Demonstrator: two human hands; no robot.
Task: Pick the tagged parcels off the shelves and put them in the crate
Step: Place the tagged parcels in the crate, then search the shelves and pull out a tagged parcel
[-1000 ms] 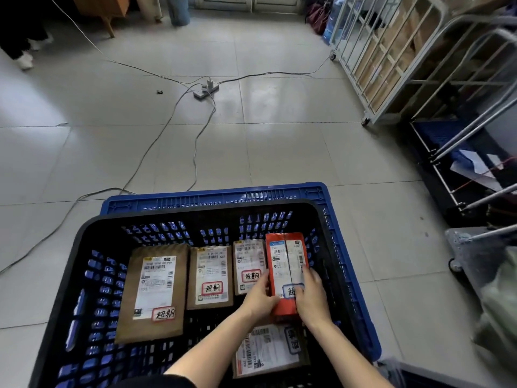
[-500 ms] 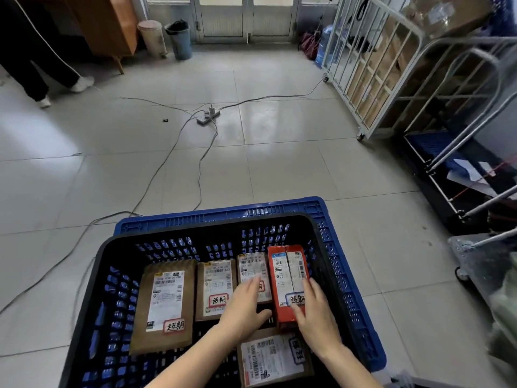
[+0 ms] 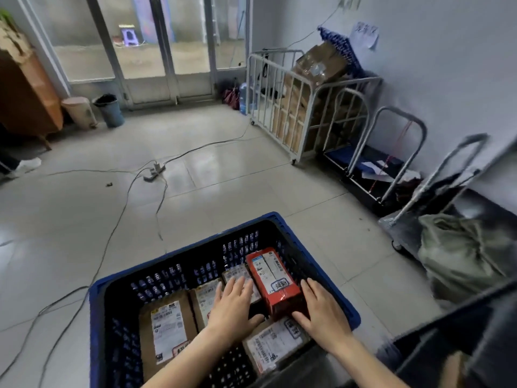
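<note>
Red parcel set down in a blue crate already lined with tagged parcels.

The red parcel [image 3: 272, 284] is flanked inside the crate [image 3: 330, 287] by two loosened hands: the left hand [image 3: 233, 306] is spread flat on a brown parcel [image 3: 242, 275], the right hand [image 3: 321, 310] is laid against the red parcel's side, nothing gripped. It may be tipped onto its neighbours if knocked when the hands are withdrawn.
</note>
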